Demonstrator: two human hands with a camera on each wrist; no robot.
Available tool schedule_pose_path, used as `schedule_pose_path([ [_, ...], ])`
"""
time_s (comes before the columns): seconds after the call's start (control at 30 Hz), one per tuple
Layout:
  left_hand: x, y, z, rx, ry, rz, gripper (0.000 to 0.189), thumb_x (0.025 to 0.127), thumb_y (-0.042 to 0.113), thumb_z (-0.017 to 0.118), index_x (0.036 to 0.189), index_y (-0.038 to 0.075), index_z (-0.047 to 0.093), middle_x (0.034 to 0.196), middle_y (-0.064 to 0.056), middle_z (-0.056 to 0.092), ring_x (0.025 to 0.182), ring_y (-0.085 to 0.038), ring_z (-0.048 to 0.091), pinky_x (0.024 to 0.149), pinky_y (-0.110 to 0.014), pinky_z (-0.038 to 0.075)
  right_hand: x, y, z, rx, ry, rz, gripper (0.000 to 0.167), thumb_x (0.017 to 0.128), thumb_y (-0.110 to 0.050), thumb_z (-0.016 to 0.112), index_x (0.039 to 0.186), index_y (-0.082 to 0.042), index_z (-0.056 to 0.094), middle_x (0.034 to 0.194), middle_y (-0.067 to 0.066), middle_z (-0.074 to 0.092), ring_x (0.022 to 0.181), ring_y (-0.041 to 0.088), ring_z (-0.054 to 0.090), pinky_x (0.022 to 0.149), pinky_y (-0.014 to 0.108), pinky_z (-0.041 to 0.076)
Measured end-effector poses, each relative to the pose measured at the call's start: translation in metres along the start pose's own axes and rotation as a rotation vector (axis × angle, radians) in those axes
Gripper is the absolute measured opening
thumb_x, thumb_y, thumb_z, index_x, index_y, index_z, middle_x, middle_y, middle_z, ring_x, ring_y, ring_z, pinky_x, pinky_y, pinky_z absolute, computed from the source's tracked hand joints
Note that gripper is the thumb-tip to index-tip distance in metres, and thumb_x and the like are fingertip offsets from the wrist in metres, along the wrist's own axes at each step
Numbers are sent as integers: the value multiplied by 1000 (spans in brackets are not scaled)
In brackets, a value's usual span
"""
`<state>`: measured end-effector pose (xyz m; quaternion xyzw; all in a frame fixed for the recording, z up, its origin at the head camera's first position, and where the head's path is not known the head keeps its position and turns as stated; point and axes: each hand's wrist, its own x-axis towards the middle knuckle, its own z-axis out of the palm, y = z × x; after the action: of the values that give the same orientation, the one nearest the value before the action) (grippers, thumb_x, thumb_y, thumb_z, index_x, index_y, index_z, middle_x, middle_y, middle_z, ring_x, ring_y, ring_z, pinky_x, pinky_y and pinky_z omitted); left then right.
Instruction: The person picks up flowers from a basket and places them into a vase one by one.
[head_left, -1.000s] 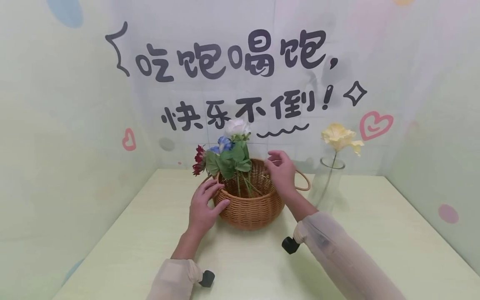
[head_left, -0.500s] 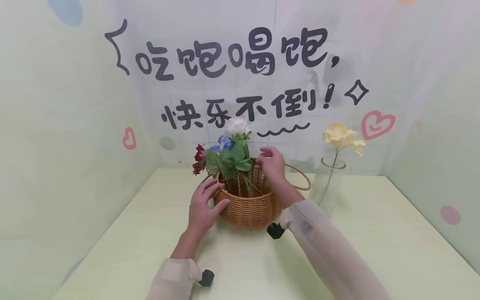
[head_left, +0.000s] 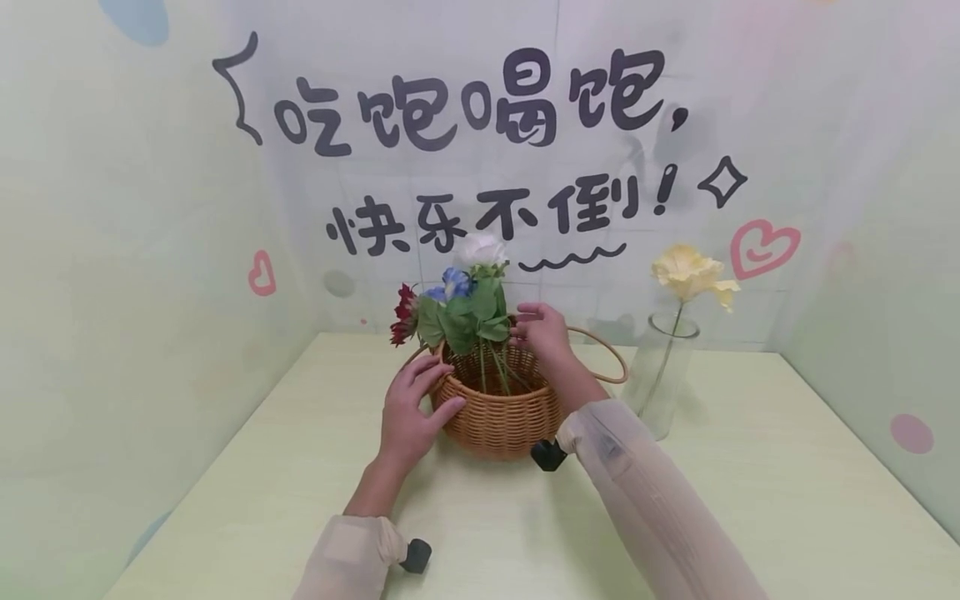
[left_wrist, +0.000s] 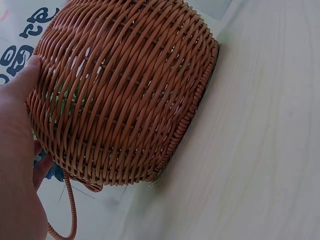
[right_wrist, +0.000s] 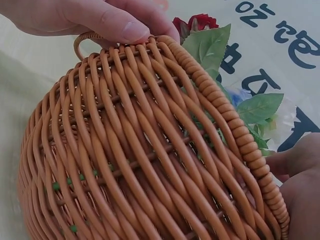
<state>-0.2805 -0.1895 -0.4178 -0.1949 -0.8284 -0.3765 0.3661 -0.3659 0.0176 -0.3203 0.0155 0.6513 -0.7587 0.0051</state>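
A brown wicker basket (head_left: 501, 425) stands on the table, with a white flower (head_left: 482, 250), a blue flower (head_left: 454, 283) and a red flower (head_left: 403, 315) leaning at its left side. Their green stems run down inside. My left hand (head_left: 408, 417) grips the basket's left rim, thumb on the outer wall; the right wrist view also shows this grip. Over the right part of the opening is my right hand (head_left: 546, 337), its fingers loosely bent close to the green leaves (head_left: 487, 304). Whether its fingertips touch the leaves is hard to tell.
A clear glass vase (head_left: 662, 400) holding one yellow flower (head_left: 686, 273) stands right of the basket. The basket's handle (head_left: 611, 354) hangs out to the right. Behind the pale table (head_left: 480, 517) rises a wall (head_left: 420, 42) with printed lettering.
My right hand has moved left over the basket opening, closer to the leaves. The left hand keeps its hold on the rim, and the flowers look unchanged. The head view has shifted slightly.
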Motion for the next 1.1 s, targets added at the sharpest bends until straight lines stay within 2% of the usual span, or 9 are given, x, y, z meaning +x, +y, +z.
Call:
schedule_pose_path([
  [0.3,2,4,-1,1,-8,-21,44,81,32,79,121,16,68,135,-4,54,129,-27,44,106,-55,30,2,1,-2,-28,-58,13,38,94,13,47,131,5,51,130,22,52,94,27,60,95,47,48],
  [0.7,2,4,-2,-1,-7,-30,43,82,32,79,120,17,68,135,-5,54,129,-27,44,106,-55,31,-2,0,-2,-26,-143,49,46,96,12,44,141,5,42,138,24,45,117,40,52,96,46,47],
  [1.1,0,5,-2,1,-16,-37,43,82,33,79,121,17,68,135,-4,54,129,-27,44,105,-57,29,-4,3,-2,-47,-183,77,47,95,13,43,141,3,42,139,22,44,112,37,54,98,47,46],
])
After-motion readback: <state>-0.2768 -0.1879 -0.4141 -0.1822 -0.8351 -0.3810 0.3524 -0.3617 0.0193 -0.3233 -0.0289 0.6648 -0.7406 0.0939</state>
